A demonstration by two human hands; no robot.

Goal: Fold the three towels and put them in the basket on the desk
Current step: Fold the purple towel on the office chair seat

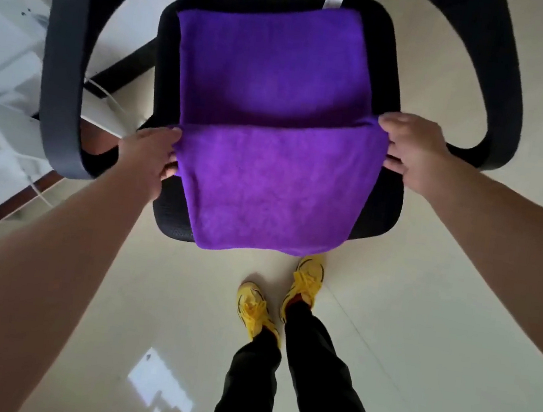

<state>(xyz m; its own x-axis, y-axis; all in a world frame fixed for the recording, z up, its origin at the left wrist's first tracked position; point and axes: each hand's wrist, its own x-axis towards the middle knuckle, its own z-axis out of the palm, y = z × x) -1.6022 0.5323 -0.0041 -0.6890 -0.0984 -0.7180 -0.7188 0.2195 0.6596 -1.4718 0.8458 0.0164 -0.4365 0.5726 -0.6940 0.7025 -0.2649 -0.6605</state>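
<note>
A purple terry towel (276, 102) is spread over the black mesh seat of an office chair (386, 200) in the upper middle of the frame. Its near part is laid over the far part along a crosswise edge, and its lowest edge hangs past the front of the seat. The left end of that crosswise edge is pinched by the left hand (150, 155), fingers curled round the cloth. The right end is gripped in the same way by the right hand (412, 151). A small white label (333, 1) is seen at the towel's far edge. Curved black armrests (63, 74) are seen at both sides. Yellow laced shoes (253, 307) are set on the glossy pale tiled floor (436, 331) below.
</note>
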